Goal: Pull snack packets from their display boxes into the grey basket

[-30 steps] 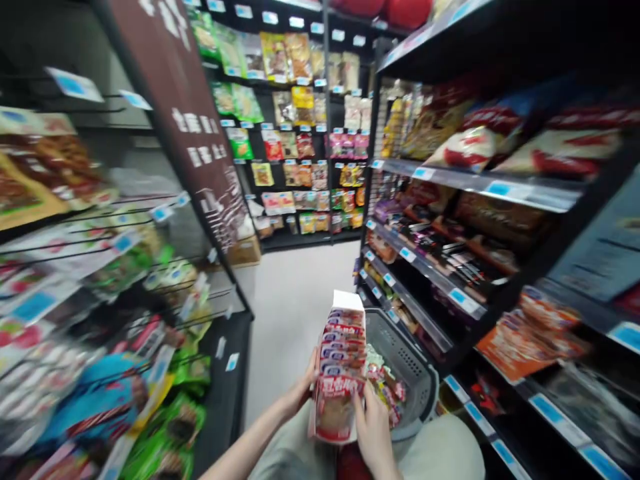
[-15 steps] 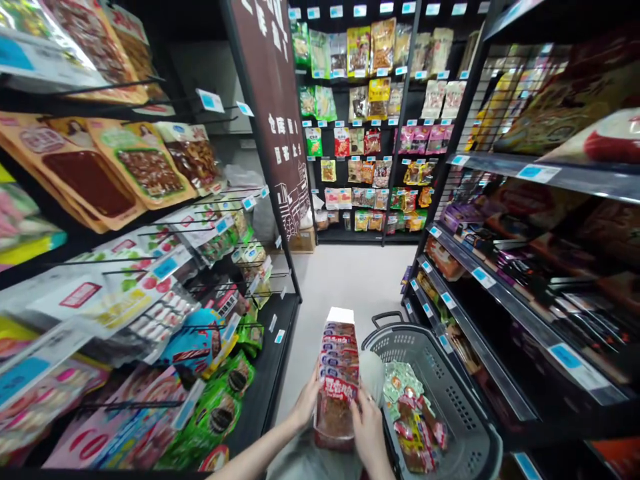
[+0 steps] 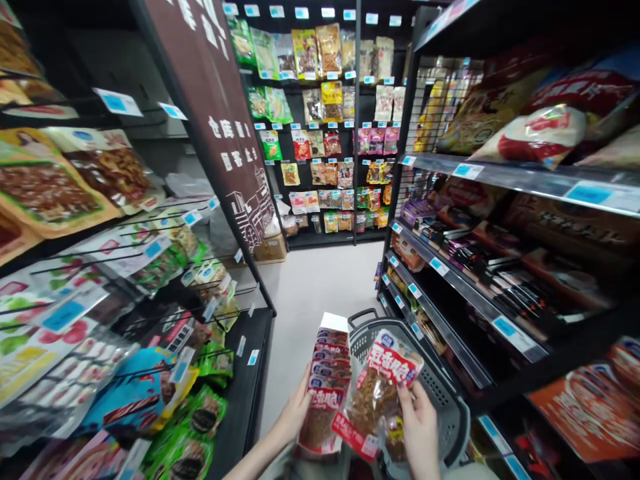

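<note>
My left hand (image 3: 296, 412) is closed on the left side of a long open display box (image 3: 334, 324), which is filled with a row of red-and-brown snack packets. Between the fingers and thumb of my right hand (image 3: 421, 430) is a single clear snack packet (image 3: 379, 390) with red bands and brown pieces inside. It is tilted, just right of the box and over the grey shopping basket (image 3: 454, 408). Most of the basket's contents are hidden behind this packet and my hand.
Hanging snack bags (image 3: 145, 387) on black hooks line the left side. A shelf rack (image 3: 480, 310) with boxed and bagged goods stands close on the right. At the aisle's far end is a wall of snack bags (image 3: 330, 100), with a cardboard box (image 3: 270, 249) beside it.
My right hand has moved right, off the box, and now holds one packet out of it. The left hand still grips the box. The view has turned to the right.
</note>
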`<state>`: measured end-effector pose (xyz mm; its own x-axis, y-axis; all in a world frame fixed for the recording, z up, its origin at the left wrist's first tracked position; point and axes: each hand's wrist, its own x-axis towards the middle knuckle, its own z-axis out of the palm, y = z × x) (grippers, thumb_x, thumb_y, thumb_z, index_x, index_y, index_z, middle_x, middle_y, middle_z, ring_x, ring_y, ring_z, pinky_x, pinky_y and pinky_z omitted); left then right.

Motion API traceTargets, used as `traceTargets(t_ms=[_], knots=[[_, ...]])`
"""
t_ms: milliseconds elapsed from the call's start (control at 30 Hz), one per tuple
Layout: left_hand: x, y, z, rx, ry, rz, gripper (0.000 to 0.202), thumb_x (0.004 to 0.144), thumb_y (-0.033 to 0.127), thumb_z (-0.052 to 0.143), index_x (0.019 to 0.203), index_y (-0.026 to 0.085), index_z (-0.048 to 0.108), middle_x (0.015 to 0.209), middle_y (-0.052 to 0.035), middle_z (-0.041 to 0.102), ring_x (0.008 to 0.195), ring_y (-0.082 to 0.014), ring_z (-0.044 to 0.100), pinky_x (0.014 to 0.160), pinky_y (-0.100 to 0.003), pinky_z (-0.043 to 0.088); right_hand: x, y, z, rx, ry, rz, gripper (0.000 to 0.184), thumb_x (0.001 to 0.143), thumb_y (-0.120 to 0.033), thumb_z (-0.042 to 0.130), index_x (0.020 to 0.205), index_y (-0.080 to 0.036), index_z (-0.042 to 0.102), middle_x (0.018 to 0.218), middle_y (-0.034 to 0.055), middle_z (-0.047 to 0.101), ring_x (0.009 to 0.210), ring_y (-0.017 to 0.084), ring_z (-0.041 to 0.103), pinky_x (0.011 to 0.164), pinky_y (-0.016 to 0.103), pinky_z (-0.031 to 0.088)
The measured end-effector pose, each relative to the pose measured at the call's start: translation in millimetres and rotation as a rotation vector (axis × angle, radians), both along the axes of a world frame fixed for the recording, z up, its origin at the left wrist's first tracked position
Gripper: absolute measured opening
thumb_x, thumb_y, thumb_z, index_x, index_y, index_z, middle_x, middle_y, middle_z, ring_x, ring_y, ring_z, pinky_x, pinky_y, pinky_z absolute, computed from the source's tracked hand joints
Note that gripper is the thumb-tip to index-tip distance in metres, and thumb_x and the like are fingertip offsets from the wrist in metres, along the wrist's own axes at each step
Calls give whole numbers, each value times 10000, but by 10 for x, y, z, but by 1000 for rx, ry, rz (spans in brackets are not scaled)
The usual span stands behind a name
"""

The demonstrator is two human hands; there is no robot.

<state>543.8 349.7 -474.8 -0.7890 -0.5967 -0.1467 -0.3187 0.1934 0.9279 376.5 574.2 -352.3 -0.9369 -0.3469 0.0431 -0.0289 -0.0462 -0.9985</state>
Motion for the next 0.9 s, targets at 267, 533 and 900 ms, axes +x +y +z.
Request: traceTargets(t_ms=[267,533,900], knots=[[-224,36,-155,6,41,79,934,790,734,412,1517,158,304,1579,-111,294,1480,-280,245,1251,-444,147,-75,481,517,-1,-124,-64,449,734,-627,677,686,-192,580,587,-1,568,532,143,508,507,232,437],[-307,22,-124,-41,30,-10,894,796,733,400,1498,181,351,1565,-97,332,1468,-271,282,1250,-432,170,-94,523,588,-29,-173,-91,479,672,-653,713,687,-195,575,583,5,577,512,141,492,486,237,411],[-409,26,-12,-116,20,-106,839,855,674,387,1532,190,275,1590,-87,273,1483,-254,247,1251,-429,159,-92,537,551,-35,-153,-71,459,706,-631,701,669,-194,568,557,-12,534,508,129,451,477,229,376]])
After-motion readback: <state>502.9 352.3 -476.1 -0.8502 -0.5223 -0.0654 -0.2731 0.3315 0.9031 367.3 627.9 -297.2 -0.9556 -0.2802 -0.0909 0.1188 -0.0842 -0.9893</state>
